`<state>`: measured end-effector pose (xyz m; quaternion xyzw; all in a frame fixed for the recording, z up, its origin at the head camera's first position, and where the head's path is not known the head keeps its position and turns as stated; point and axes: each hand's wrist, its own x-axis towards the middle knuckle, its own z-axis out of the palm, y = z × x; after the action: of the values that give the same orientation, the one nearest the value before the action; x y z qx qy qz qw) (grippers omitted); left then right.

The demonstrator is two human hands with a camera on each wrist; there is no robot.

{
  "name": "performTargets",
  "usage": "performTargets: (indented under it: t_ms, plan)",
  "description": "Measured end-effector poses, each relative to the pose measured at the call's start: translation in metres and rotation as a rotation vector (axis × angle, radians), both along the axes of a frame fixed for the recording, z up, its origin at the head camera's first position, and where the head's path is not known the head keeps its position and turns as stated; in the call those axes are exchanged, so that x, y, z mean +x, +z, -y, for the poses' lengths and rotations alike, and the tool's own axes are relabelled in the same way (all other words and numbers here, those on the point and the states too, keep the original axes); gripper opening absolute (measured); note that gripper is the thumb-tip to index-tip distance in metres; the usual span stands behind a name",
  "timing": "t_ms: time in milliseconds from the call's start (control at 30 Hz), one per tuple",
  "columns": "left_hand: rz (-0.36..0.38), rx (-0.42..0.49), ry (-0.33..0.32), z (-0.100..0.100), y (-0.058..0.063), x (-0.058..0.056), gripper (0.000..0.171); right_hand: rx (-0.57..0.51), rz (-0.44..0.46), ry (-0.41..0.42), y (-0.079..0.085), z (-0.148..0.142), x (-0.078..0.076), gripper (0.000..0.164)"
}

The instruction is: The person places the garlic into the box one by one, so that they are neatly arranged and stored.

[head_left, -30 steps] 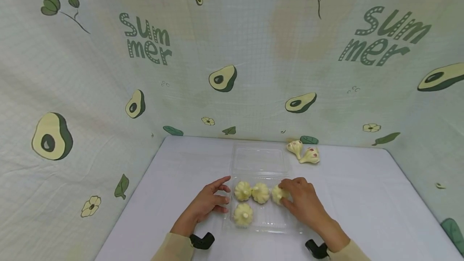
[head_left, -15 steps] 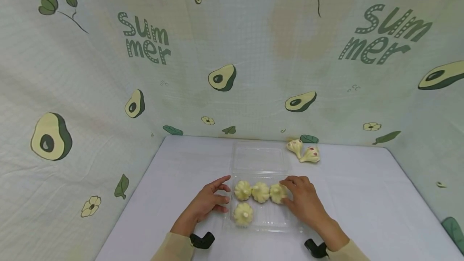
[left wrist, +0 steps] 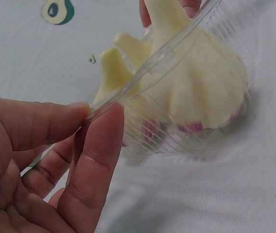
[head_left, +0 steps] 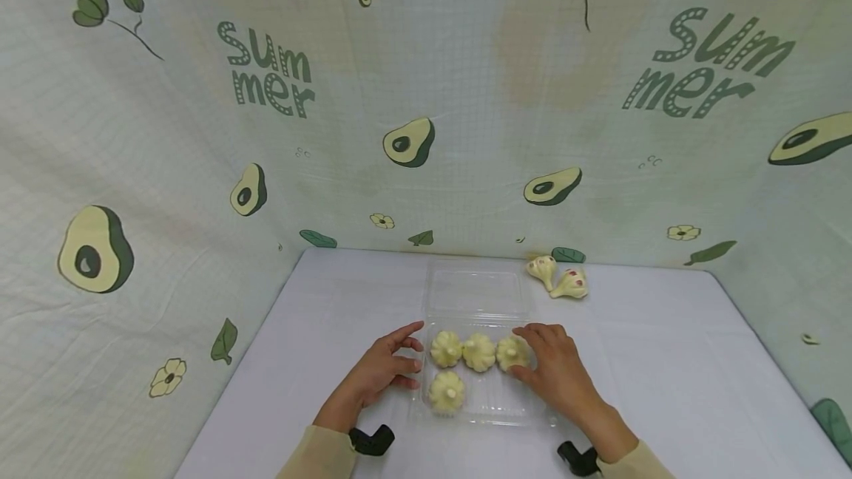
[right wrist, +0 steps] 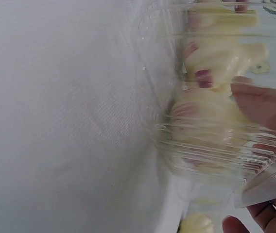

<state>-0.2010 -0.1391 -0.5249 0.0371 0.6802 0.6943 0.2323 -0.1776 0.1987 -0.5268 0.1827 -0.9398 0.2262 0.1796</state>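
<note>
A clear plastic clamshell container [head_left: 495,409] lies open on the white table, its lid [head_left: 475,293] folded back. Four pale garlic bulbs sit in it. Three form a back row, the left bulb [head_left: 446,350], the middle bulb [head_left: 479,352] and the right bulb [head_left: 511,352]. One front bulb [head_left: 447,392] sits alone. My left hand [head_left: 379,374] is at the container's left side, and in the left wrist view two fingertips [left wrist: 96,116] pinch its rim [left wrist: 167,53]. My right hand [head_left: 558,369] is at the right side, its relaxed fingers touching the right bulb.
Two more garlic bulbs [head_left: 542,269] [head_left: 570,284] lie at the back right of the table, near the avocado-print cloth wall [head_left: 413,146]. Bare white tablecloth [head_left: 665,361] spreads to the right and left of the container.
My right hand has eased back from the right bulb, which now shows more fully in the back row. The left hand has stayed put.
</note>
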Motion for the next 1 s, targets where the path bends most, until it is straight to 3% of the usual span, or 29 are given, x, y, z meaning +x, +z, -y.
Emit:
performTargets:
  t_ms: [333,567,700,1000]
  plan:
    - [0.005,0.003,0.004,0.001,-0.001,-0.001,0.078,-0.105,0.027,0.021,-0.002,-0.003,0.002,0.066]
    - [0.008,0.007,0.007,0.001,-0.002,0.0,0.079,-0.169,-0.059,0.024,0.0,-0.008,-0.001,0.065]
    - [0.008,0.009,0.007,0.001,-0.002,0.0,0.078,-0.199,-0.089,-0.004,0.006,-0.012,-0.004,0.062]
    - [0.006,0.013,0.006,0.0,0.0,-0.001,0.078,-0.233,-0.054,-0.071,0.02,-0.024,-0.01,0.055]
